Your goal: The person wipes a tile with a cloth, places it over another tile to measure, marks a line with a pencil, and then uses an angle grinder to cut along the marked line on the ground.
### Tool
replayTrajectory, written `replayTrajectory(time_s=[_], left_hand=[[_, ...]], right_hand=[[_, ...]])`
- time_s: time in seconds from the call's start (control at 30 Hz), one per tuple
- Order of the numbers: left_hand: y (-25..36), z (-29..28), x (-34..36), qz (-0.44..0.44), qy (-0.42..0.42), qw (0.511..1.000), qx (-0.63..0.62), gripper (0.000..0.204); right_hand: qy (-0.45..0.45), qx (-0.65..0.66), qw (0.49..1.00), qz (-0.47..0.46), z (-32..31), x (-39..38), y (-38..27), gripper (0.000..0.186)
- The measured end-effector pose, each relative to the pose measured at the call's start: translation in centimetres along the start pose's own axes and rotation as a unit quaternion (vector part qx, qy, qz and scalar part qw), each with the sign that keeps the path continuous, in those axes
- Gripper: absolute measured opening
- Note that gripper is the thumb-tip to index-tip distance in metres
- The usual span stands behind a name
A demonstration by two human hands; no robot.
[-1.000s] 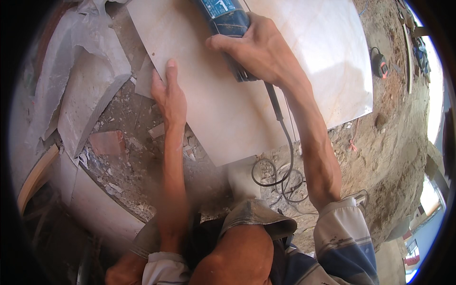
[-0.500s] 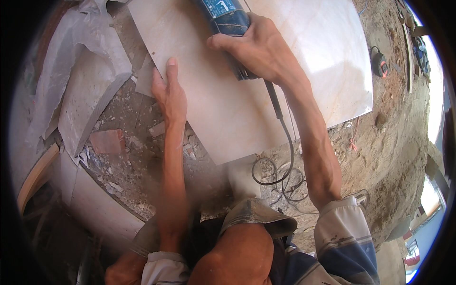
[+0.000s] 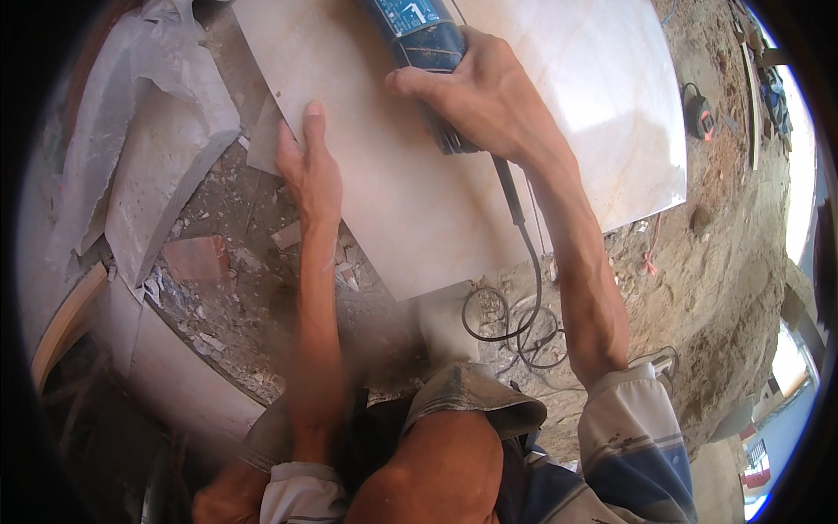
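A large cream, marbled tile (image 3: 410, 227) lies tilted below me, with a thin straight line or seam running lengthwise across it. My right hand (image 3: 489, 96) is wrapped around the rear body of a blue corded angle grinder (image 3: 428, 48) over the tile. The grinder's working end is beyond the upper edge of the picture. At the tile's left edge, my left hand (image 3: 310, 170) grips it, thumb on top and fingers mostly hidden at the edge. From the grinder's back end, a black cord (image 3: 534, 262) drops past the tile's near edge.
The cord coils on the dirt near my knee (image 3: 436, 472). A tape measure (image 3: 699, 118) lies right of the tile. Left are crumpled greyish sheeting (image 3: 166, 148), a reddish brick piece (image 3: 196, 258) and rubble. A curved wooden edge (image 3: 74, 319) stands at far left.
My right hand and the grinder have shifted slightly toward me and to the right. My left hand keeps almost the same place on the tile's edge.
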State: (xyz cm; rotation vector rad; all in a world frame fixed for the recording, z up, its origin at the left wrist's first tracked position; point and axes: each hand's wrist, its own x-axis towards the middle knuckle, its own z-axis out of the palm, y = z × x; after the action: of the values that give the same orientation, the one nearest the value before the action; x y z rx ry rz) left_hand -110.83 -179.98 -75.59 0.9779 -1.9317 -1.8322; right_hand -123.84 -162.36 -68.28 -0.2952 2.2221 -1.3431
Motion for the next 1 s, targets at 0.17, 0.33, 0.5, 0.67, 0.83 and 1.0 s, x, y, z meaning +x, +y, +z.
replayTrajectory(time_s=[0.17,0.33,0.5,0.67,0.83,1.0], left_hand=[[-0.2,-0.5,0.0,-0.004,0.002,1.0,0.009,0.058],[-0.2,-0.3,0.0,0.003,0.003,1.0,0.003,0.058],[-0.1,-0.3,0.0,0.001,0.004,1.0,0.002,0.057],[0.0,-0.3,-0.1,-0.005,0.008,1.0,0.009,0.057],[0.0,-0.2,0.0,-0.002,0.006,1.0,0.004,0.056],[-0.1,-0.3,0.0,0.006,0.006,1.0,0.008,0.057]], right_hand=[[-0.006,0.003,1.0,0.007,0.2,-0.5,-0.3,0.043],[-0.005,0.002,1.0,0.0,0.1,-0.9,0.1,0.045],[0.0,0.005,1.0,0.008,0.2,-1.3,0.6,0.052],[-0.005,0.02,1.0,0.012,0.3,-1.3,0.7,0.051],[-0.004,0.017,1.0,0.011,0.4,-1.2,0.8,0.049],[-0.002,0.018,1.0,0.013,0.2,-1.5,0.4,0.049]])
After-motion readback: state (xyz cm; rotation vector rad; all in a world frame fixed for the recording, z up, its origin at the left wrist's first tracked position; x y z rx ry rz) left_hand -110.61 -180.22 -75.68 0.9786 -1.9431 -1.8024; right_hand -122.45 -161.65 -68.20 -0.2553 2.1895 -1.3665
